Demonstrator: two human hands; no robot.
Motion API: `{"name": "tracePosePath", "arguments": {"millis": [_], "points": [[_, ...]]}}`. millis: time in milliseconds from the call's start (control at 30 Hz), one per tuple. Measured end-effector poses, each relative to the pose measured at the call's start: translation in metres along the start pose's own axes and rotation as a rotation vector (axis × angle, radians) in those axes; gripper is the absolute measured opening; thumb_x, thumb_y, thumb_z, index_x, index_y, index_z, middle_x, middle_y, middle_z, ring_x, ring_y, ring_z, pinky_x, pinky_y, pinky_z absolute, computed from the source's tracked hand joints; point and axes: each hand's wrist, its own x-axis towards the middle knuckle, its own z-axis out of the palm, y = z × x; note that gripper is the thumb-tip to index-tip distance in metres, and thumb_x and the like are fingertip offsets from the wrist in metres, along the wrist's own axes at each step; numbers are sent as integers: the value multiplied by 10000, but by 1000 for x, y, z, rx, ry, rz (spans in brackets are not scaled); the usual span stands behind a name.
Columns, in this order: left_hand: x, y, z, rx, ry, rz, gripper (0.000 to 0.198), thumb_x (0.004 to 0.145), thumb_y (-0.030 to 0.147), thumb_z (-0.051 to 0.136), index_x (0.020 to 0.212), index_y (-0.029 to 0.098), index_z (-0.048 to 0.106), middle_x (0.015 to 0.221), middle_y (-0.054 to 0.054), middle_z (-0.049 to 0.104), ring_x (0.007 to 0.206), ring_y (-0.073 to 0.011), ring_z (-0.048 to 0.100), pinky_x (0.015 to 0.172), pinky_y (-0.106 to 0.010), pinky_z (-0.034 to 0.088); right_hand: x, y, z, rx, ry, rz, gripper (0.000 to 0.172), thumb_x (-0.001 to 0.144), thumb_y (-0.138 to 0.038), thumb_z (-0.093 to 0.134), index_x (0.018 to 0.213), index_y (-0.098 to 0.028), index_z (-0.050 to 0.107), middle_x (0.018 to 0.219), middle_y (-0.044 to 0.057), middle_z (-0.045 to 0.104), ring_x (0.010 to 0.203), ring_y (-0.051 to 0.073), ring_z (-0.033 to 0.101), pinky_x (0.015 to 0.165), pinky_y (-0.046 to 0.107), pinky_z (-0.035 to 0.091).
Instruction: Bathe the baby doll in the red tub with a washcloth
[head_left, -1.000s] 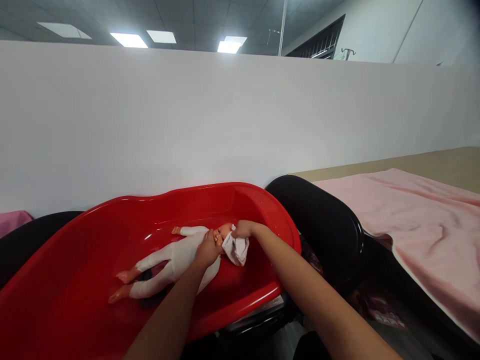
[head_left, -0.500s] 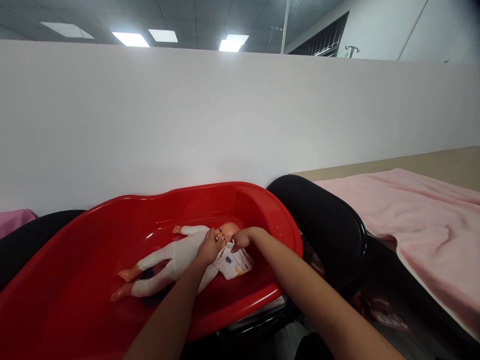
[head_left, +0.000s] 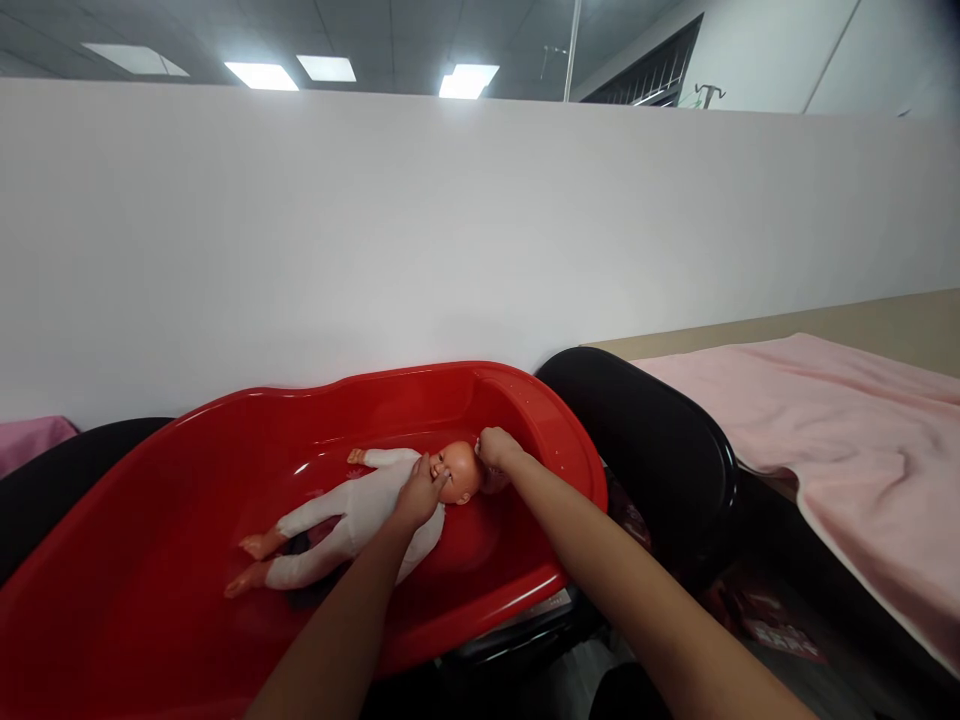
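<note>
A baby doll [head_left: 352, 515] in a white suit lies on its back in a red plastic tub [head_left: 225, 450], head to the right. My left hand [head_left: 422, 490] grips the doll at its chin and neck, fingers closed around it. My right hand [head_left: 495, 448] is closed at the top of the doll's head, pressed against it. A little pale cloth [head_left: 495, 482] shows just under that hand; most of it is hidden behind the hand and head.
A white partition wall rises right behind the tub. A black rounded tub or seat [head_left: 645, 450] stands to the right. A pink towel [head_left: 840, 440] covers the tan table further right. Another pink cloth [head_left: 30, 440] shows at the far left.
My right hand moved the white cloth from beside the doll's face, down past its cheek, then up to the top of its head. The left hand stayed on the doll's chin.
</note>
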Motion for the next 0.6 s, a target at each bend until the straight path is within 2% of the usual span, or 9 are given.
{"name": "tracePosePath", "arguments": {"millis": [67, 133, 200, 267, 400, 433, 467, 533, 600], "points": [[0, 0, 1, -1, -4, -8, 799, 1070, 484, 432, 1684, 0, 269, 1757, -263, 316, 1623, -354, 355, 1332, -435, 268, 2, -2, -4, 41, 68, 29, 76, 871, -183, 772, 878, -107, 774, 907, 123, 768, 927, 256, 745, 757, 285, 497], [0, 0, 1, -11, -8, -6, 802, 1072, 485, 423, 1688, -4, 269, 1762, -259, 309, 1620, -350, 357, 1329, -428, 274, 4, -5, -7, 90, 115, -15, 251, 1026, -182, 548, 1065, -108, 785, 1082, 150, 795, 945, 221, 733, 784, 284, 492], [-1, 2, 1, -12, -16, -3, 801, 1068, 478, 424, 1687, -6, 276, 1763, -255, 308, 1614, -353, 362, 1326, -432, 280, 5, -7, -8, 136, 130, -86, 338, 1065, -174, 463, 1190, -142, 776, 1196, 123, 796, 1003, 197, 723, 836, 265, 496], [-3, 3, 0, -1, -20, -9, 801, 1059, 470, 430, 1686, -4, 278, 1766, -256, 299, 1617, -363, 352, 1327, -450, 276, 6, -8, -7, 198, 115, -168, 355, 1062, -184, 479, 1263, -181, 771, 1239, 83, 797, 1067, 189, 719, 893, 249, 508], [-4, 4, -2, -24, -24, 27, 735, 1042, 476, 454, 1648, 73, 351, 1731, -234, 380, 1579, -343, 419, 1293, -432, 338, 5, -8, -2, 440, 32, -421, 430, 1052, -165, 462, 1370, -196, 750, 1376, 68, 760, 1224, 194, 701, 1046, 261, 506], [-4, 4, -2, -23, -29, 34, 723, 1040, 478, 458, 1641, 87, 362, 1729, -228, 387, 1577, -338, 426, 1291, -426, 341, 5, -8, -1, 453, 13, -445, 446, 1051, -155, 461, 1395, -206, 740, 1423, 61, 739, 1264, 189, 690, 1074, 254, 494], [-4, 4, -2, -13, -34, 33, 725, 1040, 477, 455, 1645, 88, 357, 1738, -227, 374, 1587, -337, 414, 1298, -428, 329, 5, -8, -1, 419, 3, -419, 448, 1051, -153, 466, 1405, -213, 735, 1452, 58, 724, 1288, 189, 683, 1083, 248, 487], [-4, 5, -2, 25, -33, 9, 753, 1048, 459, 431, 1672, 55, 311, 1765, -241, 320, 1627, -343, 353, 1327, -449, 279, 5, -7, -2, 278, 8, -257, 405, 1069, -185, 473, 1365, -172, 749, 1429, 113, 731, 1262, 230, 705, 1045, 269, 509], [-4, 5, -1, 36, -28, -7, 774, 1060, 447, 399, 1694, 23, 266, 1780, -252, 282, 1655, -347, 299, 1343, -475, 245, 5, -5, -4, 154, 3, -82, 377, 1092, -241, 468, 1254, -104, 779, 1273, 195, 780, 1133, 282, 756, 952, 308, 544]]}}
